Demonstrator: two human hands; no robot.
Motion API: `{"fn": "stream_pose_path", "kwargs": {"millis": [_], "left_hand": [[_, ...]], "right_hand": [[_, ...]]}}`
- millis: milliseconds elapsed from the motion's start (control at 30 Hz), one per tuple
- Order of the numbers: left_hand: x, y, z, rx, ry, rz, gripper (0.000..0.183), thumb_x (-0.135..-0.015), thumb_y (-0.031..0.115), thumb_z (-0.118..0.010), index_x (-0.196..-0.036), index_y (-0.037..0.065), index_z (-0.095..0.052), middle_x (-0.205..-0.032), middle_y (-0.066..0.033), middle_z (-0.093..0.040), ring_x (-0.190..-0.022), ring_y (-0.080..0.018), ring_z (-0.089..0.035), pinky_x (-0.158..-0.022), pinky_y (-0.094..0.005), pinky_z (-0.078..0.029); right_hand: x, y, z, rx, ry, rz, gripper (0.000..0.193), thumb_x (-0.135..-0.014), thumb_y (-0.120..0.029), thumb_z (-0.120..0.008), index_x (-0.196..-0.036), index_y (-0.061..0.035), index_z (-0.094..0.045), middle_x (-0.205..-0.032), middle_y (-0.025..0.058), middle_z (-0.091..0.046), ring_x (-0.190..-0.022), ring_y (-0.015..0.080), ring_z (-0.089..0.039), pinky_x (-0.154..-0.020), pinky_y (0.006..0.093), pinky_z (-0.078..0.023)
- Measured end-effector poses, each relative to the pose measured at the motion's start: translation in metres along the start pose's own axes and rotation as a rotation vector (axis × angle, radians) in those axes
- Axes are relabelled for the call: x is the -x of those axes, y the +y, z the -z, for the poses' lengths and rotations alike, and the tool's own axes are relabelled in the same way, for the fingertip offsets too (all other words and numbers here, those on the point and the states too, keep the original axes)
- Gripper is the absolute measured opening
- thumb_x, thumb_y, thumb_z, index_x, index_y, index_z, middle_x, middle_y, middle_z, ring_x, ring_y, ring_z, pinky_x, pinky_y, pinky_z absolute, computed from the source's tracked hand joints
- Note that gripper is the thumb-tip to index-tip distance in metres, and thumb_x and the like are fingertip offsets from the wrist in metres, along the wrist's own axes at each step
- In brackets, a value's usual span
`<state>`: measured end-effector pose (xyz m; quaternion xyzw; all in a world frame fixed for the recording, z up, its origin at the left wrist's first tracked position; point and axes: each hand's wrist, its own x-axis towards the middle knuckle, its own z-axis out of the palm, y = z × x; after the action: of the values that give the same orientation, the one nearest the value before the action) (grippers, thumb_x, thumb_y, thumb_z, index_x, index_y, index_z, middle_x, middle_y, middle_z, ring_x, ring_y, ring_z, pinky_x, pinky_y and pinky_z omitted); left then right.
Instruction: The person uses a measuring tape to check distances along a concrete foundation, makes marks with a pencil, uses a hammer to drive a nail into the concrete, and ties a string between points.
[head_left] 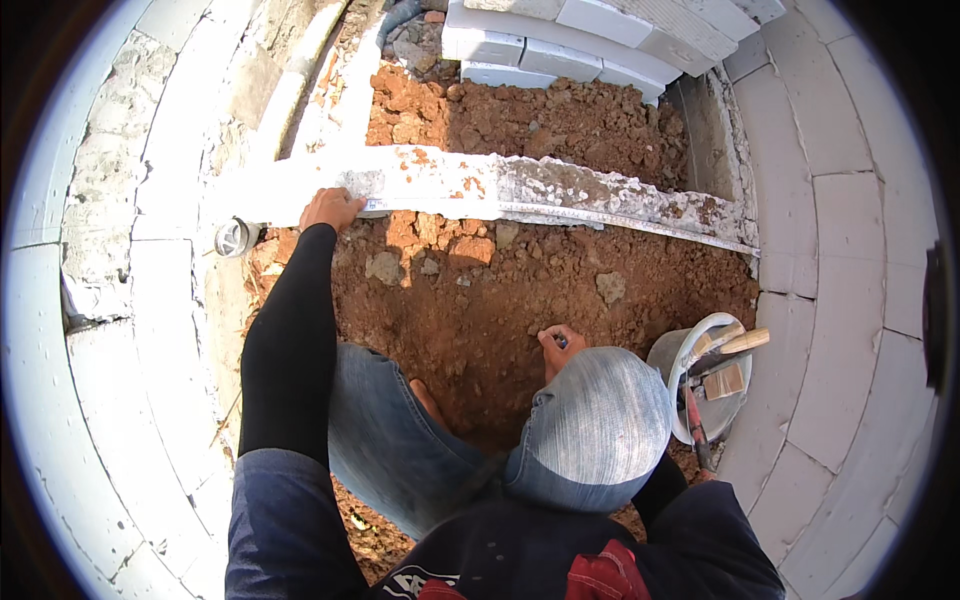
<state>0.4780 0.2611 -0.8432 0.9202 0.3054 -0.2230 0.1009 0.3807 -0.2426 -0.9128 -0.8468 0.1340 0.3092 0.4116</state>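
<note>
White measuring tape (620, 218), blade out, stretched along the lower edge of a pale, mortar-crusted beam (570, 182) across the upper half of frame. Long axis runs left to right, sloping down toward the right; one end at the left hand (335, 208), upper left of centre, other end near the block wall (835, 260) on the right side. Slight bow in the line, in step with the beam; fisheye bends edges here. Tape roughly parallel to the beam, flat side partly facing the camera.

Left hand: on the beam, fingers bent and pointing right, touching the tape's left end; pinching or only pressing, cannot tell. Left arm in black sleeve (290, 350) comes up from lower left.

Right hand: just right of frame centre, low over reddish soil (430, 320), beside the denim knee (600, 415). Right hand (562, 347) mostly closed, fingers curled around a small dark item (560, 342); kind too small to tell. Well apart from the tape.

Bucket (662, 352) at lower right, near the wall, with a wooden handle (746, 341) and a wood block (724, 382) inside. Stacked white blocks (565, 62) at top centre.
</note>
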Motion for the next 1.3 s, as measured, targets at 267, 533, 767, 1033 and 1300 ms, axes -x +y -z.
{"fn": "stream_pose_path", "kwargs": {"millis": [267,533,767,1033,1300], "left_hand": [[-0.001,-0.004,-0.003,-0.008,0.026,-0.027,0.050,-0.091,0.057,-0.062,-0.111,0.012,-0.074,-0.124,-0.0121,-0.066,-0.121,-0.0283,-0.060,-0.101,-0.0428,-0.048],[0.000,-0.002,-0.004,-0.015,0.057,-0.019,0.049,-0.092,0.057,-0.062,-0.113,0.014,-0.074,-0.127,-0.0115,-0.065,-0.123,-0.0276,-0.059,-0.102,-0.0426,-0.047],[-0.001,-0.011,-0.006,0.024,0.036,-0.036,0.052,-0.090,0.057,-0.062,-0.112,0.012,-0.074,-0.125,-0.0157,-0.065,-0.123,-0.0305,-0.059,-0.102,-0.0441,-0.047],[-0.036,-0.021,-0.031,0.035,0.027,-0.096,0.050,-0.091,0.057,-0.063,-0.114,0.013,-0.073,-0.131,-0.0174,-0.061,-0.119,-0.0339,-0.061,-0.101,-0.0447,-0.048],[-0.043,-0.032,-0.033,0.069,-0.010,-0.176,0.051,-0.089,0.054,-0.063,-0.100,0.005,-0.070,-0.110,-0.0250,-0.064,-0.109,-0.0398,-0.061,-0.093,-0.0466,-0.048]], "right_hand": [[0.007,-0.010,-0.007,-0.043,0.096,0.022,0.017,-0.087,-0.020,-0.073,-0.085,-0.0030,-0.070,-0.058,-0.0017,-0.055,-0.053,0.0076,-0.047,-0.050,0.0311,-0.036],[0.007,-0.014,0.001,-0.031,0.071,0.048,0.020,-0.088,-0.022,-0.074,-0.088,-0.0024,-0.071,-0.059,0.0001,-0.059,-0.056,0.0074,-0.052,-0.053,0.0310,-0.041],[0.012,-0.024,0.001,-0.027,0.009,0.014,0.024,-0.090,-0.027,-0.073,-0.091,-0.0033,-0.072,-0.062,0.0015,-0.062,-0.060,0.0092,-0.055,-0.057,0.0325,-0.046],[0.014,-0.037,0.031,0.142,-0.105,-0.128,0.036,-0.094,-0.044,-0.068,-0.108,-0.0109,-0.073,-0.080,0.0097,-0.073,-0.075,0.0215,-0.070,-0.068,0.0396,-0.055],[0.004,-0.018,0.027,0.093,-0.187,-0.038,0.043,-0.092,-0.054,-0.069,-0.109,-0.0146,-0.073,-0.099,0.0160,-0.072,-0.097,0.0272,-0.069,-0.086,0.0425,-0.054]]}}
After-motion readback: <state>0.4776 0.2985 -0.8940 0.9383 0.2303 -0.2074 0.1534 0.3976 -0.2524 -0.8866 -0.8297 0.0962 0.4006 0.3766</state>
